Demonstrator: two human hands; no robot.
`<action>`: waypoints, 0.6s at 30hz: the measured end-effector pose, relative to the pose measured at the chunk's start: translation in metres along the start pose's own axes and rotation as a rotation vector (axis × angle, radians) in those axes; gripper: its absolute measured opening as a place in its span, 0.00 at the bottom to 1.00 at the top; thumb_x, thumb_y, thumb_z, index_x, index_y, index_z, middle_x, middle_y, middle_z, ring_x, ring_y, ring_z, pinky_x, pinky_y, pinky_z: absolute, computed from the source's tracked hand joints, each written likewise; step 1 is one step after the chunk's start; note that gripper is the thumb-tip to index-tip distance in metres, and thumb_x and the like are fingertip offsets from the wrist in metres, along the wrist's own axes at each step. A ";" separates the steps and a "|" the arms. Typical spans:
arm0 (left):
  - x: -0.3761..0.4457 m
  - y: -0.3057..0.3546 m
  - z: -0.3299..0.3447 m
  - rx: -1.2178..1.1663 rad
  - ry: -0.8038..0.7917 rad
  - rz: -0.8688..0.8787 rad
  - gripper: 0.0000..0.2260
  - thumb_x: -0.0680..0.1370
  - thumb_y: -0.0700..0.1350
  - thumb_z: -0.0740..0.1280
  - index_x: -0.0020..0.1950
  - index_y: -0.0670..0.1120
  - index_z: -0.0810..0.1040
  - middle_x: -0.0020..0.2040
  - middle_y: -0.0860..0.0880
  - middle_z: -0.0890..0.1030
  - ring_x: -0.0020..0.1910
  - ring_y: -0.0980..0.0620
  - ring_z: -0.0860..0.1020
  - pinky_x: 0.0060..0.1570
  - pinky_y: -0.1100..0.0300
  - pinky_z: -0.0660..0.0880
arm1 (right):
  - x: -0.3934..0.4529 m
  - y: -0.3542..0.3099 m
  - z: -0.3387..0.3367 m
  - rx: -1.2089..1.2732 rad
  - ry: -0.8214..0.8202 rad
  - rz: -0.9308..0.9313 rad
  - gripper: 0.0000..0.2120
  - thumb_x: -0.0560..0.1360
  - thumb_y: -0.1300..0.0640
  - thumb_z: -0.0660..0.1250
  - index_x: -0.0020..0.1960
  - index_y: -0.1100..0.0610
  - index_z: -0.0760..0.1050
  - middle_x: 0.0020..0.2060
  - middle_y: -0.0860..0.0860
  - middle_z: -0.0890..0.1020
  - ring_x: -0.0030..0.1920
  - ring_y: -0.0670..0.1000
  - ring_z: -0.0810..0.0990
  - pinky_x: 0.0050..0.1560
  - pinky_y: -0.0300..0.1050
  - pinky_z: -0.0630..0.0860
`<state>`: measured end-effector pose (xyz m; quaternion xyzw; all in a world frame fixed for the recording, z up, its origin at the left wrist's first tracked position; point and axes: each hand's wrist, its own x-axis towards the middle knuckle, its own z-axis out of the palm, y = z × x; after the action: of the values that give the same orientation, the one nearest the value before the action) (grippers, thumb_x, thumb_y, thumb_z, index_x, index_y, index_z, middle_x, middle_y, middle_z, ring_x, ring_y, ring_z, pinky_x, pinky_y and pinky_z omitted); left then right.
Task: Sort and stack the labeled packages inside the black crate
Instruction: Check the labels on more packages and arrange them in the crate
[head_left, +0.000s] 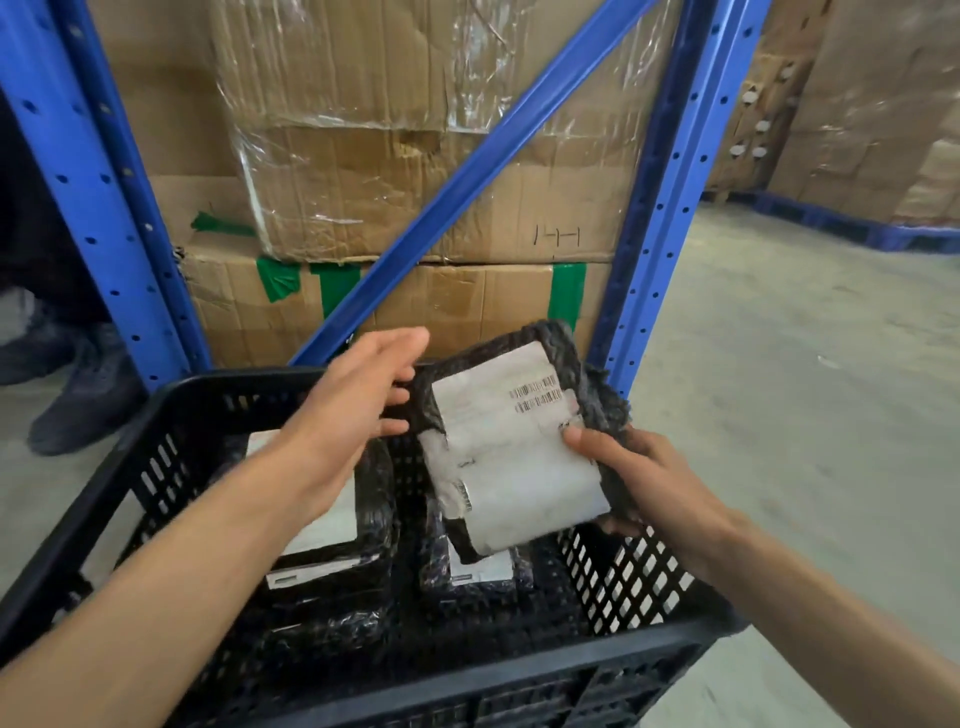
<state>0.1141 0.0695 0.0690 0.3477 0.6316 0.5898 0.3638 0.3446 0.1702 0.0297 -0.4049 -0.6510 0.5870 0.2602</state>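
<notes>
A black slatted crate (613, 670) stands on the floor in front of me. My right hand (631, 475) grips a black package with a white barcode label (511, 447) at its right edge and holds it tilted above the crate's right side. My left hand (363, 395) hovers just left of that package with fingers spread; whether the fingertips touch its edge is unclear. Inside the crate a left stack of labeled black packages (332, 535) lies under my left forearm. A right stack (480, 571) lies below the held package, partly hidden by it.
Blue steel racking uprights (660, 197) and a diagonal brace (457, 176) rise right behind the crate, with taped cardboard boxes (415, 156) stacked on the rack. Another person's dark shoes (78, 400) stand at far left. Grey concrete floor (805, 389) stretches to the right.
</notes>
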 end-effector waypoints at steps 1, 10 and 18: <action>-0.003 -0.006 0.001 0.017 0.020 0.014 0.20 0.73 0.63 0.67 0.62 0.58 0.76 0.61 0.51 0.78 0.57 0.51 0.77 0.55 0.52 0.75 | -0.001 0.001 0.003 0.058 0.000 0.005 0.19 0.73 0.44 0.70 0.49 0.61 0.80 0.32 0.56 0.77 0.25 0.51 0.72 0.21 0.37 0.63; -0.014 -0.035 0.025 -0.147 -0.036 0.061 0.39 0.67 0.67 0.70 0.75 0.68 0.57 0.75 0.60 0.68 0.74 0.56 0.67 0.74 0.47 0.62 | -0.009 -0.007 0.016 0.218 -0.069 -0.025 0.21 0.73 0.42 0.67 0.57 0.55 0.81 0.44 0.53 0.87 0.37 0.57 0.85 0.35 0.45 0.77; -0.007 -0.034 0.041 -0.170 0.051 -0.051 0.20 0.79 0.56 0.64 0.70 0.56 0.66 0.63 0.57 0.78 0.64 0.54 0.75 0.68 0.52 0.69 | 0.012 -0.015 0.018 0.208 0.015 0.067 0.20 0.79 0.41 0.61 0.56 0.54 0.82 0.48 0.48 0.89 0.47 0.50 0.88 0.44 0.44 0.83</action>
<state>0.1531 0.0820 0.0336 0.2842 0.5970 0.6404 0.3906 0.3202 0.1702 0.0397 -0.4016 -0.5706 0.6569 0.2857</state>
